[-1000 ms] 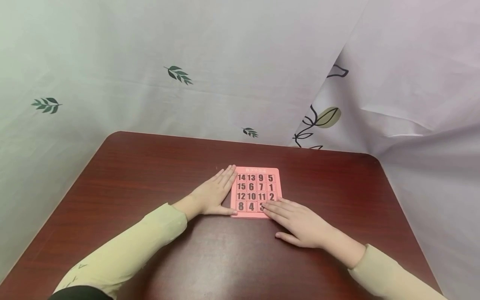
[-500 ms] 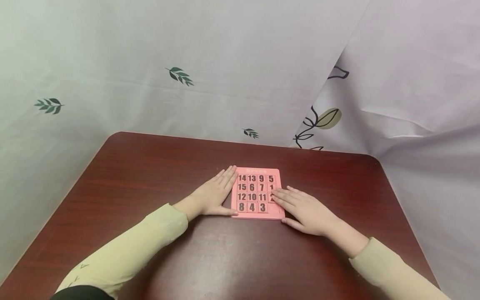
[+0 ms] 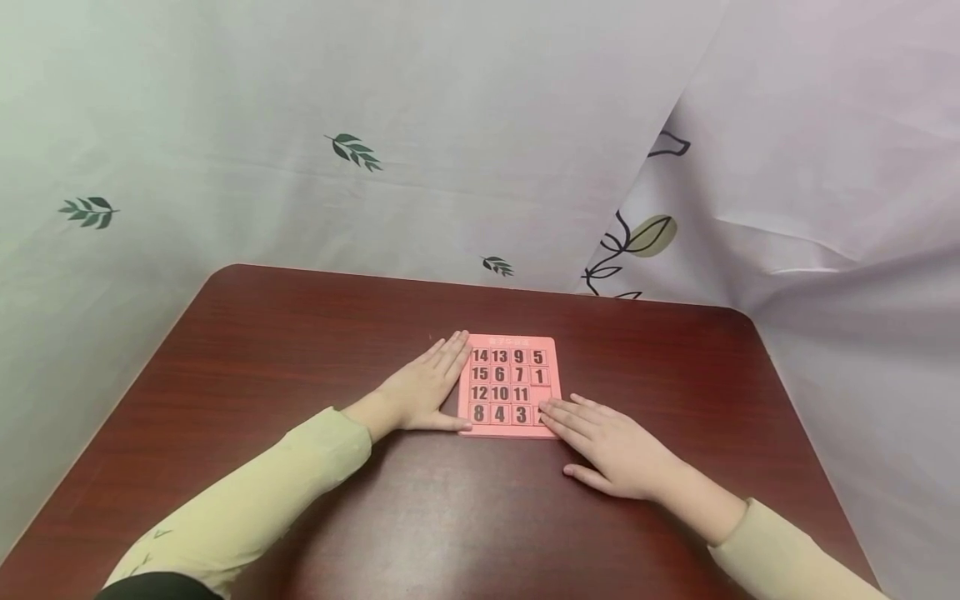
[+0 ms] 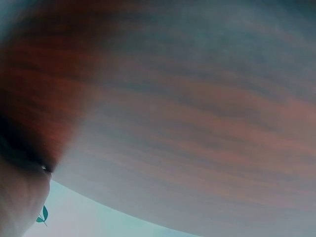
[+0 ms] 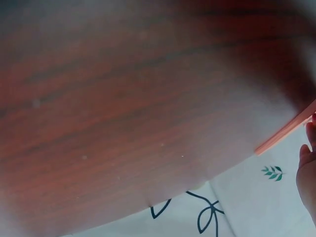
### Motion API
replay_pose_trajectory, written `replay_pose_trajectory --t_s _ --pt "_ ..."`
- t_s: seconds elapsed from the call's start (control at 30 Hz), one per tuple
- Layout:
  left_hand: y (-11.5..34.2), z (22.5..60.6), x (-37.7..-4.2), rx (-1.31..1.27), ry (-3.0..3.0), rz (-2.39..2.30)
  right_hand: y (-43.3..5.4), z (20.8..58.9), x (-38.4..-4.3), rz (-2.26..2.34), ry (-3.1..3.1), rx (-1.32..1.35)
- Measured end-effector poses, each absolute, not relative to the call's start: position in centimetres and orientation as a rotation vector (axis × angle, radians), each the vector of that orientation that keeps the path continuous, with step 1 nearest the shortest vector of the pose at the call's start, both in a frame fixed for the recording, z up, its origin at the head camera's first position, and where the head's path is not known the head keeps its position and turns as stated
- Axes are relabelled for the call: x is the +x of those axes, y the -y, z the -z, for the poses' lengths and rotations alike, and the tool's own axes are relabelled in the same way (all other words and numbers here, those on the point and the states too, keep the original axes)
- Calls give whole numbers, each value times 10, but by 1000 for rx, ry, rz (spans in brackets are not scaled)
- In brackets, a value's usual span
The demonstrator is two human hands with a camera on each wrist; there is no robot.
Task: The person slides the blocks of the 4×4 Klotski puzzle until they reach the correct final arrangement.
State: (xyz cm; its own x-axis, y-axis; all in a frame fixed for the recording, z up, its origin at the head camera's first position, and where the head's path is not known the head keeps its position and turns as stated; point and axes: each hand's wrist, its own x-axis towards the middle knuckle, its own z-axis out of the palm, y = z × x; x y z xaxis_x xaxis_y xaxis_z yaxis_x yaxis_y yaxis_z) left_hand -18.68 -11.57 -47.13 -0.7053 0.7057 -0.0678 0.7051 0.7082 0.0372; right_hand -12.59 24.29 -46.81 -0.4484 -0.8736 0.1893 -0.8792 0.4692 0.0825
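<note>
A pink number sliding puzzle (image 3: 500,393) lies flat on the table, its tiles bearing black numbers. My left hand (image 3: 417,392) rests along its left edge, fingers stretched and thumb at the near left corner. The right hand (image 3: 621,450) reaches in from the right with straight fingers, their tips on the tile in the near right corner, partly covering its number. Just above that tile, in the right column under the 1, is a bare slot (image 3: 542,395). In the right wrist view only the puzzle's thin edge (image 5: 284,133) shows beside part of the right hand (image 5: 307,185).
The dark red wooden table (image 3: 315,333) has rounded far corners. Pale curtains (image 3: 450,125) with leaf prints hang behind it and along both sides. The left wrist view holds mostly blurred tabletop (image 4: 197,123).
The right fingers went up to the 2 tile, then came down toward me; that tile slid from the third row into the near right corner. The left hand stayed put.
</note>
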Motion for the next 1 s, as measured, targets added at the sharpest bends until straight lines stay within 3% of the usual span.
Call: replay_pose_trajectory --t_s 0.57,1.0 --pt "115 472 -188 1177 -2832 -11 -234 461 -168 -58 2669 1378" --pt "115 471 -188 1178 -2838 27 -238 463 -147 -86 2634 1450"
